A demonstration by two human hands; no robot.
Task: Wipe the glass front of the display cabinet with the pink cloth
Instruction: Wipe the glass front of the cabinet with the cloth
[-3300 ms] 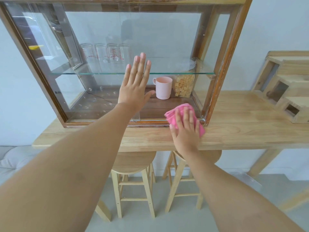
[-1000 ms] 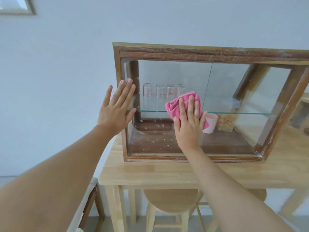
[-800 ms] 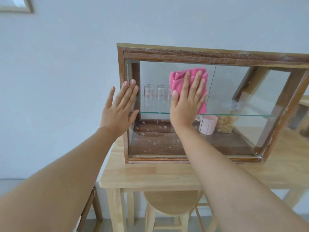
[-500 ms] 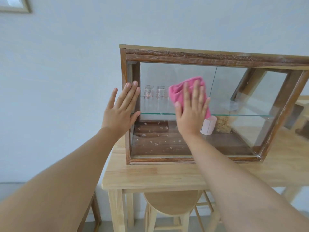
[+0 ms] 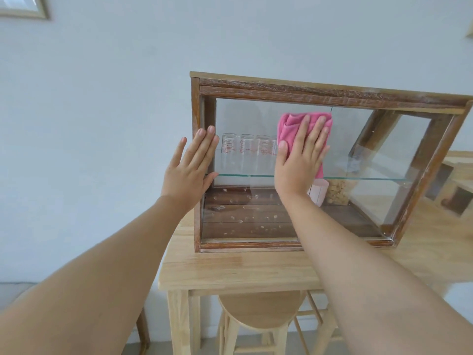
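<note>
Four straight fingers [image 5: 302, 131] of my right hand [image 5: 298, 165] press the pink cloth [image 5: 289, 124] flat on the glass front [image 5: 245, 119], high on the display cabinet [image 5: 320, 94]. My left hand [image 5: 188, 172], fingers straight too, rests on the cabinet's left post [image 5: 196, 111].

Pink cloth [image 5: 289, 126]; brown cabinet [image 5: 307, 92]; pale pink cup [image 5: 318, 192].

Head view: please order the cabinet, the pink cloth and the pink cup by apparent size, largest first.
1. cabinet
2. cloth, partly under the right hand
3. cup, partly hidden, yet clearly smallest
</note>
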